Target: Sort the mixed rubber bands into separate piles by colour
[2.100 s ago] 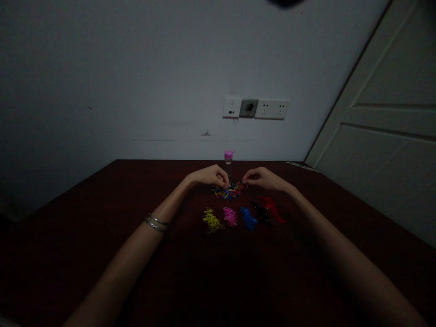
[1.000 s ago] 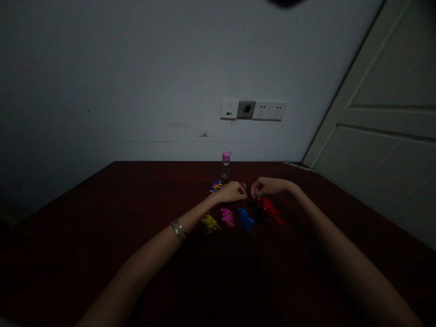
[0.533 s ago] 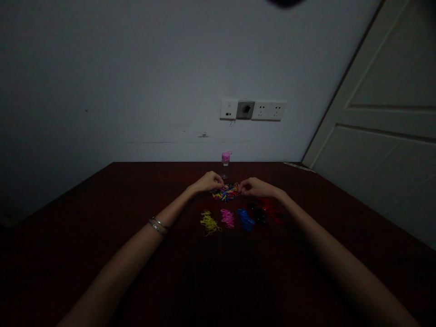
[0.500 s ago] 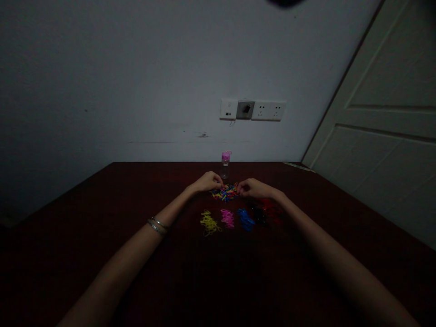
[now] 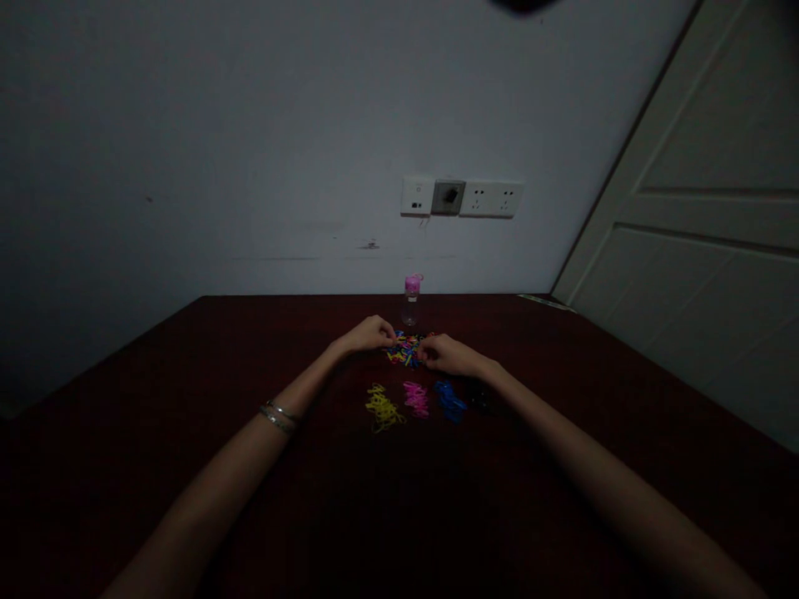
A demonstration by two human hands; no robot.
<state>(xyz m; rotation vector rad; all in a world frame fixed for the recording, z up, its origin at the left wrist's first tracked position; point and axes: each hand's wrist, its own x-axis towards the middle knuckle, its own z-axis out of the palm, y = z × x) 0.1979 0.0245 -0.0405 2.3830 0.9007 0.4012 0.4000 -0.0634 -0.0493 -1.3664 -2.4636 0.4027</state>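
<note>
A mixed pile of small multicoloured rubber bands [image 5: 405, 351] lies on the dark table between my hands. My left hand [image 5: 373, 334] is at the pile's left edge, fingers curled and pinched together. From the right, my right hand [image 5: 448, 353] reaches over the pile's edge with its fingertips closed among the bands. Whatever either hand pinches is too small and dark to make out. Nearer me lie sorted heaps: yellow bands [image 5: 384, 408], pink bands [image 5: 416, 399], blue bands [image 5: 449, 401] and black bands [image 5: 482, 399], the black ones partly hidden by my right forearm.
Behind the pile stands a clear bottle [image 5: 409, 311] with a pink lid, close to the wall. Wall sockets [image 5: 490, 200] are above the dark red-brown table [image 5: 280, 324]. A pale panelled door [image 5: 699, 249] borders the right side. The light is dim.
My right hand has moved left and slightly down, further over the mixed pile. My left hand has drawn a little to the left. The red heap is now hidden at my right forearm.
</note>
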